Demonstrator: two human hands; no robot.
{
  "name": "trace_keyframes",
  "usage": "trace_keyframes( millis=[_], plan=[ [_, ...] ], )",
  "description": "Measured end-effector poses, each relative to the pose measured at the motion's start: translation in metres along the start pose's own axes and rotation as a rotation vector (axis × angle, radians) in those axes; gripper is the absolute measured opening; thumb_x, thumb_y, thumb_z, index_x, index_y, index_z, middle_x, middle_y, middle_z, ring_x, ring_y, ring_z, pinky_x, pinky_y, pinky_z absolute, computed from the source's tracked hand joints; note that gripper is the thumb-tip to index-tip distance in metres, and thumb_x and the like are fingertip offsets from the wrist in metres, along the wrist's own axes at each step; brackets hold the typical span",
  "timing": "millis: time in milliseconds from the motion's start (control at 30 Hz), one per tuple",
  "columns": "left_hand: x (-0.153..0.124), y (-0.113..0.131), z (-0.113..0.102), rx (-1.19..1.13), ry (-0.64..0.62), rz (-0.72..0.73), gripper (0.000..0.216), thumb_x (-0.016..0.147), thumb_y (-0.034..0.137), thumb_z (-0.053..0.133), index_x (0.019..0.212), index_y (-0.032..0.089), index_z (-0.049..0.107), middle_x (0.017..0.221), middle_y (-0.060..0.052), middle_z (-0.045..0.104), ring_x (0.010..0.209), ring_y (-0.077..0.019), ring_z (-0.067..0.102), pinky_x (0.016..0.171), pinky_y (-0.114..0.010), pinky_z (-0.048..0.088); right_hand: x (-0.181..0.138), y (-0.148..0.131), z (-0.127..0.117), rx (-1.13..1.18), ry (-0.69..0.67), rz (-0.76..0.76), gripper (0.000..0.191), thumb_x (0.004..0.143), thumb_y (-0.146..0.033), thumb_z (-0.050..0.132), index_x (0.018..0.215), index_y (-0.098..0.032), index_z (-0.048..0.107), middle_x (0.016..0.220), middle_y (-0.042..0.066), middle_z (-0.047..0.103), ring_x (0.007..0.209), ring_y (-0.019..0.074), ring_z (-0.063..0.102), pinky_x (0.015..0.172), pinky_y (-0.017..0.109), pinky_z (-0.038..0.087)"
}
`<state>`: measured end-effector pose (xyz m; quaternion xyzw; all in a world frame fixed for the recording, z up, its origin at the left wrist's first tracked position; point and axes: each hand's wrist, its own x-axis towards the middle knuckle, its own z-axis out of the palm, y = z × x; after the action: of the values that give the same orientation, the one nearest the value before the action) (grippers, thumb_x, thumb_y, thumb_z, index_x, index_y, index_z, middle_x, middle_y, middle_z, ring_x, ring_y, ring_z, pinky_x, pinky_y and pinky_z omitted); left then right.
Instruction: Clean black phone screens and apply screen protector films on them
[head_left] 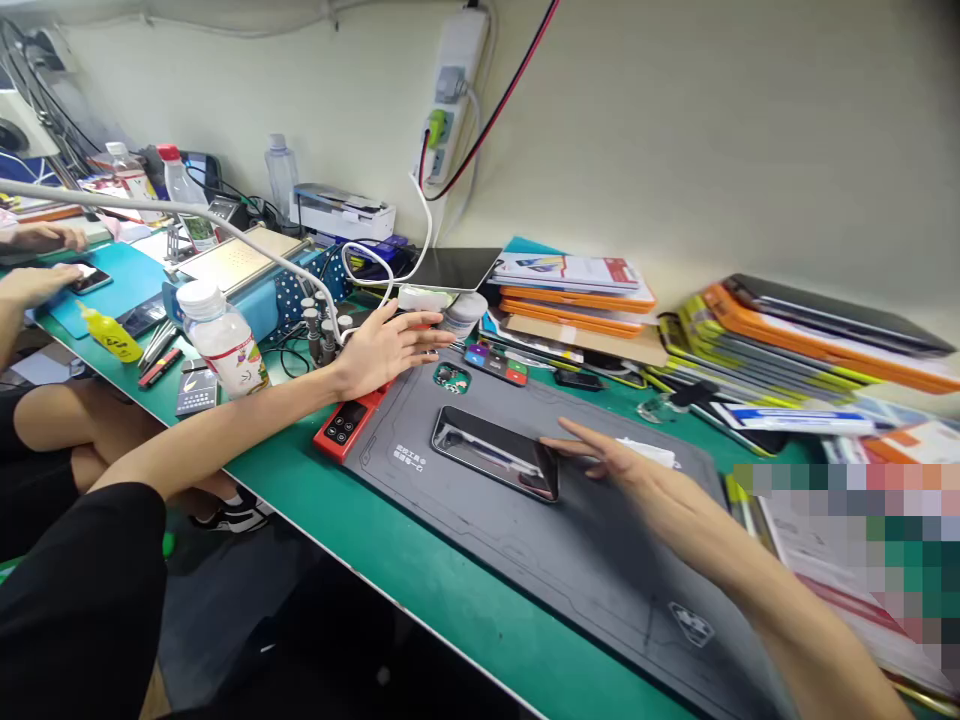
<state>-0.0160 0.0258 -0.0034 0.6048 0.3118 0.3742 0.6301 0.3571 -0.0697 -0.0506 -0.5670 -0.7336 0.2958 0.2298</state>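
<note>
A black smartphone [495, 455] lies flat on the grey work mat [480, 560], its glossy face reflecting the room. My right hand [611, 460] is just right of it, fingers stretched out, the fingertips close to the phone's right end; whether they touch it I cannot tell. Over the mat's far left corner hovers my left hand [390, 350], fingers spread and nothing in it. Below that hand sits a red device with black buttons [345, 428] at the mat's left edge. A small round tub [465, 312] stands just behind the left fingers.
Orange-edged boxes [574, 300] are stacked at the back, more [810, 340] at the right. A white bottle [221, 340] and a yellow squeeze bottle [109, 333] stand left. A white cable [247, 240] crosses above the bench. Another person's hand [41, 283] touches a phone [90, 278] at far left.
</note>
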Motion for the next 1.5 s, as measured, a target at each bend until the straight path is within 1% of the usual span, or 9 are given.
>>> trace_keyframes(
  millis=[100,200,300,467,633,733,867,1033,1500],
  plan=[
    [0.000,0.001,-0.002,0.029,-0.122,-0.003,0.088,0.100,0.078,0.011,0.162,0.024,0.041,0.171,-0.007,0.046,0.161,-0.0253,0.041,0.129,-0.051,0.040,0.001,-0.005,-0.001,0.072,0.035,0.068,0.063,0.106,-0.071,0.032,0.150,-0.038,0.064,0.134,0.006,0.079,0.110,0.0347,0.078,0.103,0.061,0.061],
    [0.001,0.000,-0.005,0.147,-0.205,0.038,0.091,0.099,0.079,0.004,0.169,0.027,0.030,0.177,-0.005,0.036,0.165,-0.0245,0.035,0.128,-0.054,0.040,0.003,-0.012,0.000,0.088,0.053,0.072,0.060,0.102,-0.072,0.047,0.146,-0.036,0.067,0.133,0.006,0.079,0.127,0.0358,0.072,0.110,0.060,0.058],
    [0.003,-0.001,-0.007,0.236,-0.236,0.045,0.095,0.097,0.084,0.004,0.172,0.030,0.022,0.178,-0.006,0.034,0.165,-0.0258,0.033,0.126,-0.057,0.040,0.004,-0.014,0.000,0.092,0.033,0.074,0.058,0.100,-0.070,0.054,0.143,-0.034,0.068,0.135,0.005,0.079,0.139,0.0351,0.065,0.121,0.062,0.048],
    [0.005,-0.002,-0.009,0.278,-0.257,0.046,0.096,0.096,0.086,0.003,0.173,0.033,0.019,0.179,-0.003,0.032,0.166,-0.0234,0.032,0.127,-0.052,0.041,0.003,-0.013,0.000,0.083,0.033,0.014,0.054,0.103,-0.065,0.052,0.142,-0.032,0.069,0.136,0.006,0.078,0.138,0.0329,0.066,0.124,0.061,0.045],
    [0.007,-0.002,-0.011,0.332,-0.257,0.072,0.097,0.094,0.089,0.004,0.173,0.035,0.021,0.178,-0.003,0.034,0.165,-0.0242,0.034,0.126,-0.053,0.042,0.003,-0.013,0.002,0.071,0.057,-0.034,0.050,0.106,-0.059,0.051,0.143,-0.030,0.069,0.134,0.006,0.079,0.138,0.0308,0.066,0.127,0.059,0.041],
    [0.007,-0.004,-0.010,0.178,-0.263,0.056,0.089,0.098,0.085,0.012,0.172,0.037,0.026,0.176,-0.002,0.037,0.166,-0.0252,0.032,0.129,-0.055,0.036,0.005,-0.012,0.005,0.077,0.080,-0.044,0.049,0.105,-0.058,0.051,0.141,-0.030,0.070,0.129,0.005,0.081,0.134,0.0303,0.069,0.125,0.057,0.044],
    [0.006,-0.005,-0.007,-0.080,-0.220,0.016,0.082,0.100,0.080,0.025,0.166,0.035,0.043,0.173,0.000,0.043,0.169,-0.0273,0.024,0.135,-0.052,0.024,0.006,-0.011,0.009,0.090,0.130,-0.046,0.046,0.104,-0.056,0.053,0.137,-0.031,0.073,0.126,0.005,0.082,0.131,0.0305,0.071,0.122,0.054,0.048],
    [0.005,-0.002,-0.004,-0.161,-0.171,-0.015,0.073,0.104,0.070,0.030,0.165,0.032,0.046,0.174,0.002,0.041,0.171,-0.0260,0.014,0.138,-0.051,0.013,0.008,-0.012,0.010,0.091,0.139,-0.062,0.043,0.105,-0.053,0.053,0.136,-0.032,0.073,0.125,0.003,0.083,0.130,0.0301,0.071,0.122,0.055,0.048],
    [0.008,-0.008,-0.006,-0.179,-0.168,-0.008,0.068,0.106,0.062,0.036,0.164,0.029,0.048,0.174,-0.002,0.042,0.170,-0.0266,0.019,0.137,-0.052,0.016,0.010,-0.008,0.018,-0.099,0.206,-0.226,0.035,0.107,-0.042,0.054,0.135,-0.030,0.073,0.122,0.005,0.083,0.118,0.0269,0.075,0.106,0.049,0.058]
  ],
)
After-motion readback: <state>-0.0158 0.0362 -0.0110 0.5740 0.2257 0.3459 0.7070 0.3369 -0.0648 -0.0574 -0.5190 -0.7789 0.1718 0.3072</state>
